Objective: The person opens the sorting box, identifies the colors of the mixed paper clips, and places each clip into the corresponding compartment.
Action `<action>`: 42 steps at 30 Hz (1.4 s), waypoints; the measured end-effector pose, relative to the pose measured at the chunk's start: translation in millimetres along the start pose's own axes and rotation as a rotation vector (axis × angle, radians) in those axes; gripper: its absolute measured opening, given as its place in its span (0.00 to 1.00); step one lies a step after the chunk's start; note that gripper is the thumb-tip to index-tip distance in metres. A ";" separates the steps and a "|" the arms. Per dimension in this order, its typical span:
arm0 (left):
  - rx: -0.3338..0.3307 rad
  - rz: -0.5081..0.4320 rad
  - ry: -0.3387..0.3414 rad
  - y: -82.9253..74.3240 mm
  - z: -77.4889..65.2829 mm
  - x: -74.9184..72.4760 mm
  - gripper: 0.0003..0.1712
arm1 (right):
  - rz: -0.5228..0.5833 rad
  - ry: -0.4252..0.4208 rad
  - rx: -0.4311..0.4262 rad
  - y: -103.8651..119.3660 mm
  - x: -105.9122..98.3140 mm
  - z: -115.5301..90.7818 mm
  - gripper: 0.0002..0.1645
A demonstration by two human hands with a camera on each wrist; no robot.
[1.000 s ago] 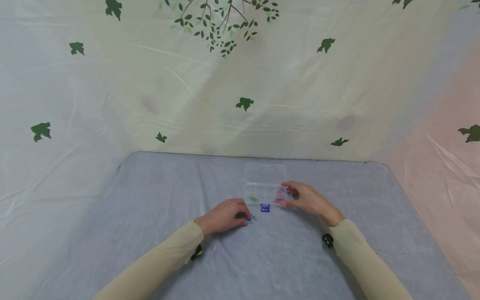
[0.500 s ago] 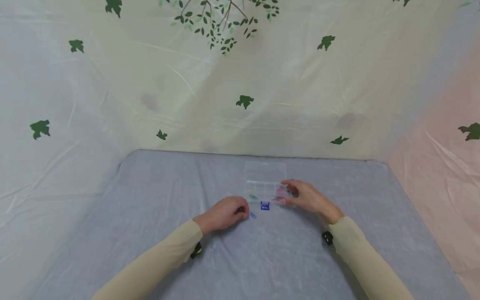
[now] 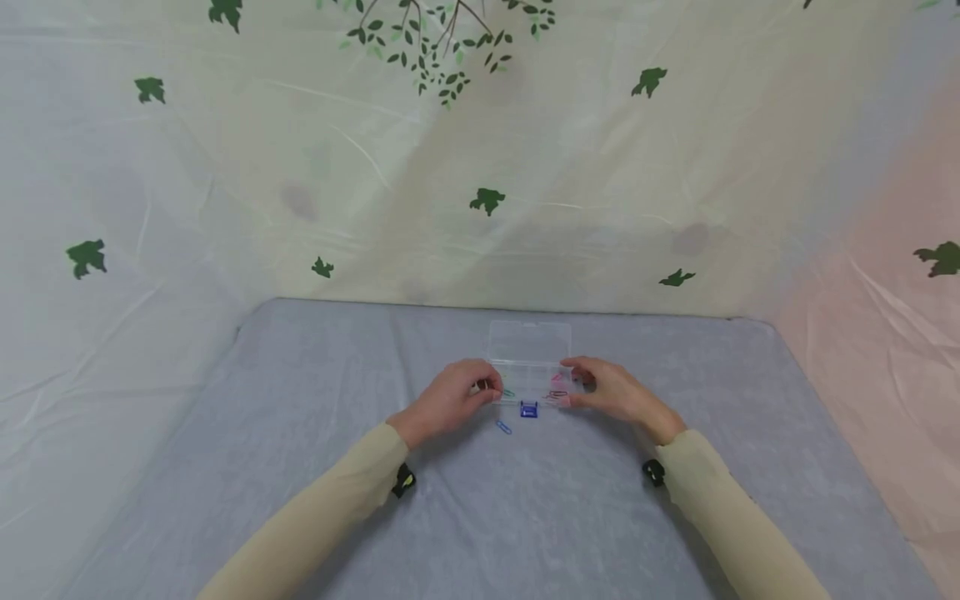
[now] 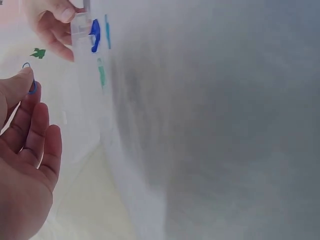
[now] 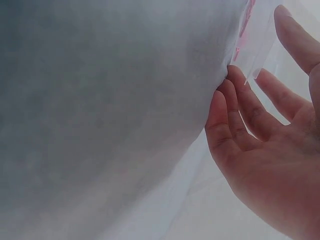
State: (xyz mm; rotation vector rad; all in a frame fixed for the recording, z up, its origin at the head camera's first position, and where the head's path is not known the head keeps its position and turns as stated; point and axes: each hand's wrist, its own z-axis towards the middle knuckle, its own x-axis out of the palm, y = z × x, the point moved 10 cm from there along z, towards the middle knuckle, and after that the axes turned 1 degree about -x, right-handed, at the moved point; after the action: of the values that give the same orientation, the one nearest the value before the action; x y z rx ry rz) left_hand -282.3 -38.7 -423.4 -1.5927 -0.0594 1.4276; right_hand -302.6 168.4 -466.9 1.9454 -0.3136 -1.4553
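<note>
My left hand (image 3: 456, 393) pinches a blue paper clip (image 4: 34, 90) between thumb and forefinger, at the left end of a clear plastic divided box (image 3: 529, 382). The box lies with its lid (image 3: 529, 341) folded back. Inside are a green paper clip (image 3: 509, 392), a pink one (image 3: 557, 377) and a dark red one (image 3: 558, 394) in separate spots. Gripping the box's right end is my right hand (image 3: 618, 396), thumb at the front corner and forefinger at the back. Another blue paper clip (image 3: 503, 427) lies on the cloth in front of the box.
A dark blue latch (image 3: 528, 409) sits at the box's front edge. Grey cloth (image 3: 337, 367) covers the table, which meets a pale curtain (image 3: 420, 250) with leaf prints behind. Black wrist cameras (image 3: 654, 472) hang under both sleeves.
My left hand has picked up one of two blue paper clips from the cloth and moved it forward to the box's left end. The right hand stays on the box.
</note>
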 end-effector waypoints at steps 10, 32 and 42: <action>0.029 -0.006 -0.053 -4.6 19.3 -3.5 0.02 | 0.007 -0.005 -0.002 -1.6 0.7 0.9 0.43; -0.089 0.066 -0.019 13.4 62.6 9.5 0.02 | 0.005 -0.010 -0.036 2.9 -1.6 0.1 0.42; -0.145 0.087 0.028 24.9 68.0 20.0 0.02 | 0.022 -0.004 -0.012 1.9 -1.6 0.5 0.43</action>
State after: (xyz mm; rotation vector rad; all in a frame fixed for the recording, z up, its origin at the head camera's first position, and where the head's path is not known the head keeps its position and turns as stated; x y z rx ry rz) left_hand -342.8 0.5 -444.5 -1.7524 -0.0793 1.4963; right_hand -303.3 167.7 -464.6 1.9239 -0.3260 -1.4442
